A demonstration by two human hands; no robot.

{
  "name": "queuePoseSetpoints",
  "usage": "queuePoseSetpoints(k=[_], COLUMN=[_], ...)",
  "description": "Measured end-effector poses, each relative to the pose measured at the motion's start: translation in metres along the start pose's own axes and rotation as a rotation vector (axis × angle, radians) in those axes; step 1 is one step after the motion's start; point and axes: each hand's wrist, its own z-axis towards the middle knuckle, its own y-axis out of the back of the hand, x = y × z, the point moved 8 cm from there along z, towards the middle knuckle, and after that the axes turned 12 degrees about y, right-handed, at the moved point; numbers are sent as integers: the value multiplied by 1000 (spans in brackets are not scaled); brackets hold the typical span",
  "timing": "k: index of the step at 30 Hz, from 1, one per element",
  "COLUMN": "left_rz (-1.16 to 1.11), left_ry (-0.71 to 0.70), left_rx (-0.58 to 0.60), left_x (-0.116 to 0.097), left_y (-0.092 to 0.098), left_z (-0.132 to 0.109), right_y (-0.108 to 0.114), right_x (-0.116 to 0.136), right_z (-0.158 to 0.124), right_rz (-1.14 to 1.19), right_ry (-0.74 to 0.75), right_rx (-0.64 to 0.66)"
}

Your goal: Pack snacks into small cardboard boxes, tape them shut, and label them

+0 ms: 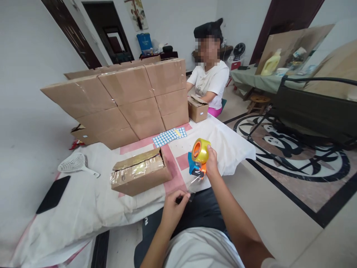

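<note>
My right hand (212, 162) is closed on a tape dispenser (194, 163), blue and orange, with a wide yellowish roll of tape (205, 150) on it. Over my lap, my left hand (176, 204) pinches the loose end of the clear tape (193, 183), which runs from the dispenser down to my fingers. To the left of both hands a cardboard box (145, 178) lies on the cloth-covered table (102, 201). Shiny tape strips cover part of its top, and a dark gap shows along its flaps. Neither hand touches that box.
Stacked cardboard boxes (139, 98) form a wall at the back. Before them lie blue-and-white label sheets (169, 137). A white slotted scoop (74, 163) and a black flat object (53, 194) are at left. Across the table sits another person (210, 80) beside a small box (198, 110).
</note>
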Motion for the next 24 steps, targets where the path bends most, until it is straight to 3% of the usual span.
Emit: queuePoseSetpoints(k=[3,6,8,11,14,18,21,24], left_rz=[35,89,161,385,576,665,598,429], left_ry=[18,-28,-102,-289,-377,-334,-215,-28], left_rx=[45,52,43,-42,-167,-206,-165,-105], left_x=[5,0,-7,-21,-27,-29,-25,-10], left_y=[-6,-1,8,29,50,69,76,76], left_z=[-5,-14,-23,-43,-63,-80,-85,-85], right_y=[-2,-14,-18,-18,-39,-68,-74,-75], right_x=[14,28,41,53,33,-3,-6,3], right_z=[-18,-50,-74,-96,-119,-150,-152,-146], right_rz=[-49,-3,45,84,131,187,210,138], right_ry=[-5,-147,-223,-244,-384,-570,-561,-490], right_rx=[27,253,374,385,479,572,524,560])
